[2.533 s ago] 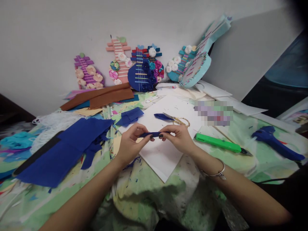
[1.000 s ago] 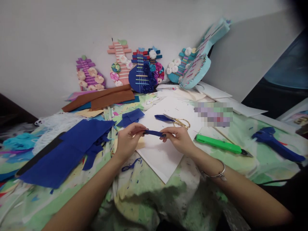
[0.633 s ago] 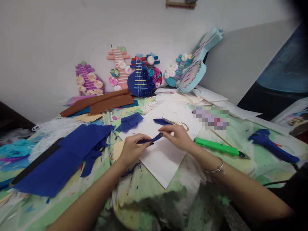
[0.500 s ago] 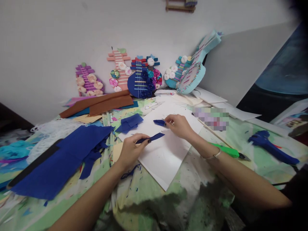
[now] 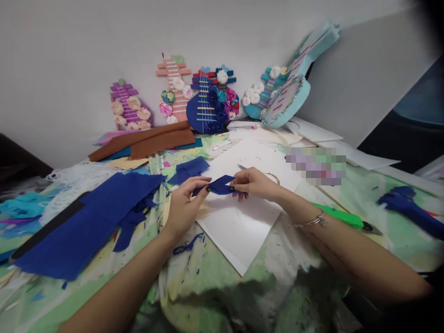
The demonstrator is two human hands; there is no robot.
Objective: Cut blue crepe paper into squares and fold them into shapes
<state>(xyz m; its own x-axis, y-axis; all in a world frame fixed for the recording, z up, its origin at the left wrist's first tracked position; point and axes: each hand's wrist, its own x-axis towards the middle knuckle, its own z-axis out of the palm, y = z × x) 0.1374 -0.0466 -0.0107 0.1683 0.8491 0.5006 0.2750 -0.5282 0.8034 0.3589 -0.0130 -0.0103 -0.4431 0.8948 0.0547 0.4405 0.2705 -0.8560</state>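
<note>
My left hand (image 5: 187, 196) pinches a narrow dark blue piece of crepe-like paper (image 5: 221, 183) between thumb and fingers. My right hand (image 5: 250, 183) closes its fingertips on blue paper at the right end. The blue paper between the hands forms overlapping layers, and I cannot tell where one piece stops. Gold-handled scissors (image 5: 272, 177) show behind my right hand, blade tip pointing left; whether that hand also holds them is hidden. Beneath both hands lies a white sheet (image 5: 239, 236). A small stack of blue paper (image 5: 190, 169) rests just beyond my left hand.
Large blue sheets (image 5: 79, 226) cover the left side. On the right are a green utility knife (image 5: 342, 215), blade exposed, and a blue glue gun (image 5: 412, 208). Decorated paper guitars (image 5: 204, 111) lean on the wall. Brown sheets (image 5: 149, 142) lie before them.
My hands have come together, bringing the blue pieces into contact. The scissors now show behind my right hand, handles to the right. The view has shifted slightly.
</note>
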